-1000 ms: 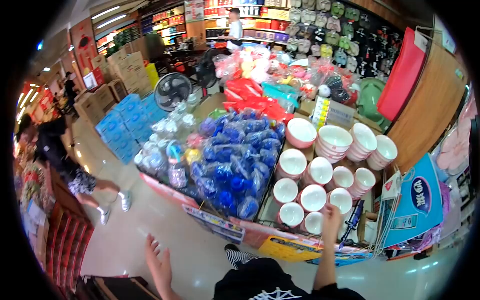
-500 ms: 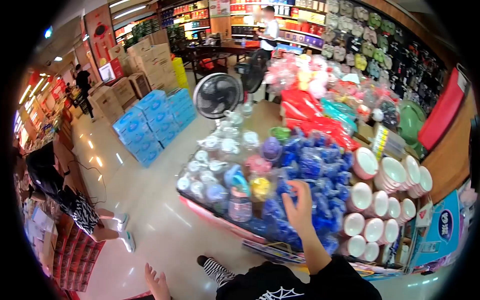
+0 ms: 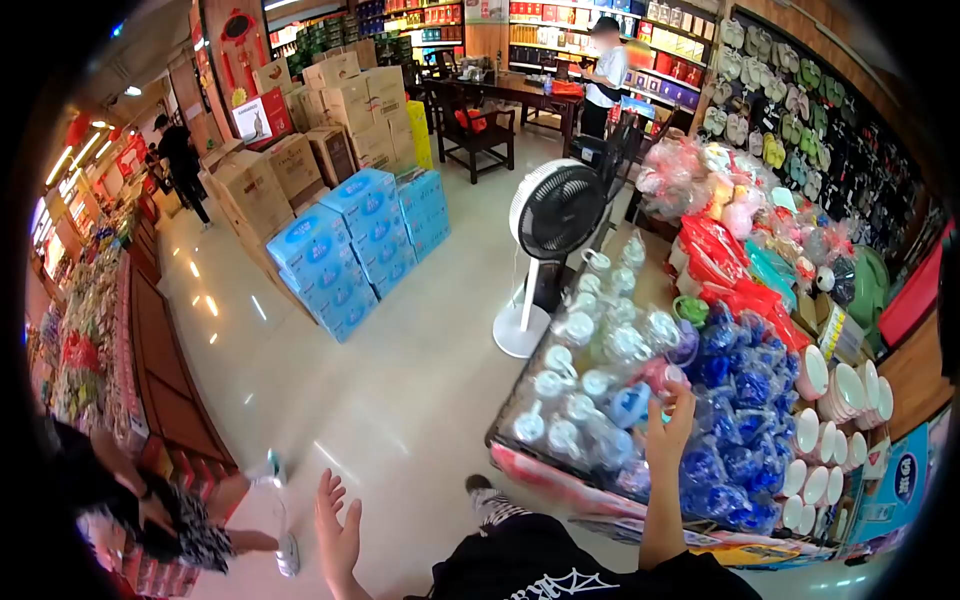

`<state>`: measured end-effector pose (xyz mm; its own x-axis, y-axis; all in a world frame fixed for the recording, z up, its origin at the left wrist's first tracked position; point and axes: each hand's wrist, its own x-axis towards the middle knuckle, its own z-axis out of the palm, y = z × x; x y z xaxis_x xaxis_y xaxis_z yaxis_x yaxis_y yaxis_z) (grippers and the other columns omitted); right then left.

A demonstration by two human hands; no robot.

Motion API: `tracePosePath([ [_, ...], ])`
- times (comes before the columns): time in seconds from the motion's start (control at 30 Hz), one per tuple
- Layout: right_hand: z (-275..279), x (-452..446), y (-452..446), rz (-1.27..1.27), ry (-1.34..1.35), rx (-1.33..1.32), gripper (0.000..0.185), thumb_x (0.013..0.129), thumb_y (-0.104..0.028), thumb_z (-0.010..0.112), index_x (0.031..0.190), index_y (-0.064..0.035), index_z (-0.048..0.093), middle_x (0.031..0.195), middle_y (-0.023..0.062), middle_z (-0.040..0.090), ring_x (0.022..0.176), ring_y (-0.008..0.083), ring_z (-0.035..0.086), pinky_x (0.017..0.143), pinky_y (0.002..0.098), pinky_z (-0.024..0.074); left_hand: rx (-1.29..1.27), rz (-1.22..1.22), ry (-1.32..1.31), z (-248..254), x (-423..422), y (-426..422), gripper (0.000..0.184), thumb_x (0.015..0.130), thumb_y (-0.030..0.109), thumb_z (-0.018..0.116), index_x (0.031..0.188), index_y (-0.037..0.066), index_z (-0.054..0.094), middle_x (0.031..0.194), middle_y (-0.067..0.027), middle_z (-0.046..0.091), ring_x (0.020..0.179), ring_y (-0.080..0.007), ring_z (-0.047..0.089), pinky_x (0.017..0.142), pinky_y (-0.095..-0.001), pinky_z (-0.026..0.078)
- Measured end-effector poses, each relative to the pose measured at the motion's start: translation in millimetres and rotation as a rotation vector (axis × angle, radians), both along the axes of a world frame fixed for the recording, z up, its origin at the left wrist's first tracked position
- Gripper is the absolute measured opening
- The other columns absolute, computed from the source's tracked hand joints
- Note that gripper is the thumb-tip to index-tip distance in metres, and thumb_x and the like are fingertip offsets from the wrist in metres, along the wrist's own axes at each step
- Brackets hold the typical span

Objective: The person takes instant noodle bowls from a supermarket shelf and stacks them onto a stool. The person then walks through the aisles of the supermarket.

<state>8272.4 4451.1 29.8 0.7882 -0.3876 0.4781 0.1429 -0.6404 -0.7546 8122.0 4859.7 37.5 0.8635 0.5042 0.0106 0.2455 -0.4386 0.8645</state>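
Observation:
My left hand (image 3: 338,525) is raised above the shop floor with its fingers apart, holding nothing. My right hand (image 3: 670,430) reaches over the display bin, thumb and fingers apart and a little curled; I see nothing held in it. Around it are plastic-wrapped bottles: pale, white-topped bottles (image 3: 565,380) on the left, a blue-topped bottle (image 3: 629,405) beside the fingers, and a pink item (image 3: 664,374) just behind them. Deep-blue wrapped bottles (image 3: 738,450) fill the bin to the right of the hand. Whether the fingertips touch any bottle I cannot tell.
White bowls (image 3: 810,430) stand stacked at the right. A standing fan (image 3: 560,215) is behind the bin. Blue cartons (image 3: 340,255) and brown boxes (image 3: 360,115) rest on the floor. One person (image 3: 170,500) is at the lower left; another (image 3: 605,75) stands at the back.
My view has swung left, so the bin sits further right. My right hand has moved from the blue bottles toward the pale ones. My left hand has risen further into view.

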Motion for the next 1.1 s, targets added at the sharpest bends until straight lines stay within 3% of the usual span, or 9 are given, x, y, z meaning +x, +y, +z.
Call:
tracePosePath([
  [0.23,-19.9,107.5,90.8,0.003,-0.005,0.208,0.031,0.077,-0.005,0.059,0.108,-0.0029,0.053,0.097,0.0072,0.052,0.083,0.0176,0.047,0.073,0.0288,0.0389,0.105,0.033,-0.016,3.2,97.2,82.9,0.063,0.081,0.004,0.056,0.139,0.011,0.032,0.128,-0.0162,0.047,0.110,-0.0276,0.050,0.092,-0.0372,0.041],
  [0.3,-21.3,147.2,119.9,0.071,-0.020,0.414,0.031,0.078,-0.003,0.058,0.109,-0.0027,0.053,0.101,0.0059,0.052,0.083,0.0129,0.048,0.071,0.0263,0.0394,0.053,0.088,-0.053,7.7,122.9,114.8,0.062,0.082,0.005,0.056,0.139,0.011,0.032,0.128,-0.0165,0.047,0.110,-0.0276,0.050,0.092,-0.0375,0.041],
  [0.4,-7.3,191.2,177.1,0.198,0.011,0.427,0.029,0.079,-0.003,0.056,0.107,-0.0027,0.053,0.098,0.0044,0.052,0.083,0.0121,0.047,0.072,0.0249,0.0400,0.099,0.150,0.024,-1.5,157.6,151.1,0.062,0.082,0.008,0.057,0.139,0.012,0.031,0.129,-0.0162,0.045,0.111,-0.0271,0.049,0.091,-0.0374,0.041],
  [0.5,8.9,217.4,223.0,0.328,0.007,0.267,0.031,0.077,-0.003,0.059,0.107,-0.0030,0.053,0.102,0.0075,0.052,0.086,0.0160,0.049,0.074,0.0280,0.0401,0.055,0.147,0.106,-13.9,190.9,177.9,0.062,0.083,0.010,0.058,0.139,0.012,0.031,0.129,-0.0153,0.044,0.111,-0.0267,0.049,0.090,-0.0371,0.041],
  [0.63,11.8,251.2,261.0,0.232,0.012,0.083,0.031,0.076,-0.004,0.060,0.106,-0.0041,0.053,0.104,0.0088,0.051,0.088,0.0184,0.048,0.076,0.0300,0.0402,0.011,0.088,0.174,-32.0,256.3,228.4,0.063,0.083,0.012,0.059,0.139,0.011,0.030,0.130,-0.0141,0.043,0.111,-0.0264,0.048,0.091,-0.0367,0.040],
  [0.83,-34.4,284.2,304.2,0.004,0.074,0.257,0.029,0.077,0.000,0.060,0.105,-0.0040,0.055,0.101,0.0069,0.050,0.082,0.0153,0.048,0.070,0.0258,0.0407,0.154,0.011,0.009,-30.5,355.7,331.3,0.063,0.083,0.010,0.059,0.139,0.009,0.030,0.131,-0.0144,0.041,0.112,-0.0267,0.048,0.091,-0.0374,0.040],
  [0.97,-32.1,323.8,354.1,-0.009,0.123,0.414,0.027,0.079,0.000,0.060,0.106,-0.0043,0.055,0.100,0.0054,0.050,0.081,0.0127,0.048,0.066,0.0227,0.0404,0.080,0.038,-0.047,-20.0,405.8,388.1,0.063,0.083,0.010,0.059,0.139,0.010,0.030,0.130,-0.0151,0.042,0.112,-0.0275,0.048,0.091,-0.0385,0.040],
  [1.03,-16.5,341.1,381.2,-0.023,0.119,0.322,0.028,0.079,-0.001,0.060,0.106,-0.0039,0.054,0.101,0.0068,0.049,0.082,0.0147,0.048,0.068,0.0254,0.0411,0.082,-0.007,0.048,-22.3,429.1,409.3,0.063,0.083,0.009,0.059,0.139,0.010,0.030,0.129,-0.0155,0.043,0.111,-0.0278,0.048,0.091,-0.0390,0.040],
  [1.1,2.2,356.7,403.1,-0.053,0.121,0.062,0.030,0.077,-0.002,0.060,0.106,-0.0036,0.053,0.101,0.0086,0.049,0.083,0.0179,0.048,0.073,0.0291,0.0413,0.096,-0.058,0.063,-21.1,453.5,419.1,0.063,0.082,0.009,0.059,0.139,0.010,0.031,0.128,-0.0156,0.043,0.110,-0.0277,0.048,0.091,-0.0388,0.041],
])
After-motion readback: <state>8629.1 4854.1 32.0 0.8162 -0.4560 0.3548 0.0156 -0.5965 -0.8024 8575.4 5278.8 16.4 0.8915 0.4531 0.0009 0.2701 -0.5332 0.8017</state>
